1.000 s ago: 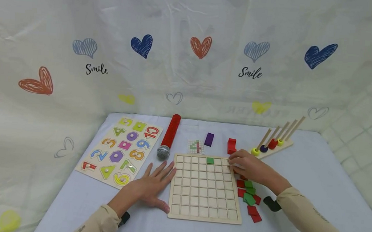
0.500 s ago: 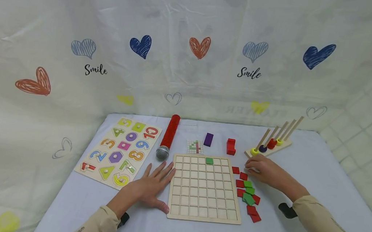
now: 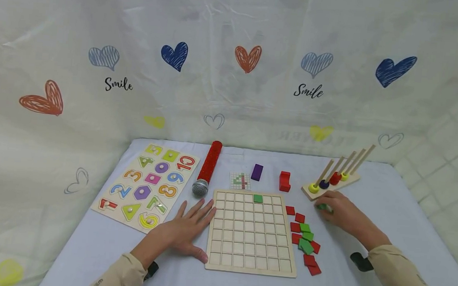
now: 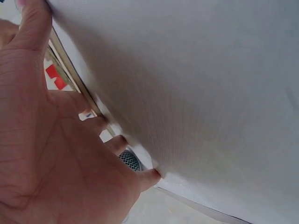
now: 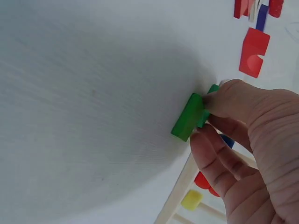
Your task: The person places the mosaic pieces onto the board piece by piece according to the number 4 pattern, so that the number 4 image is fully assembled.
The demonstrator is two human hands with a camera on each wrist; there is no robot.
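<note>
My left hand (image 3: 184,234) lies spread beside the wooden grid board (image 3: 252,232), thumb and fingertips at its left edge. In the left wrist view its fingers (image 4: 96,123) line up along that edge. My right hand (image 3: 344,215) pinches a green block (image 5: 188,116) between thumb and fingers, low over the table in front of the peg stacker (image 3: 311,195). The fingers partly cover the block, so its full shape is hidden. A single green tile (image 3: 258,198) sits in the board's top row. Loose red tiles (image 3: 295,227) and green tiles (image 3: 305,245) lie along the board's right side.
Left of the board is a number-and-shape puzzle (image 3: 153,179). A red microphone (image 3: 210,161) lies behind. A small pattern card (image 3: 240,181), a purple block (image 3: 256,172) and a notched red block (image 3: 284,182) sit beyond the board. A printed cloth hangs behind.
My right hand has moved from the board's upper right corner rightward to the front of the peg stacker, where green now shows in its fingers. My left hand stays put.
</note>
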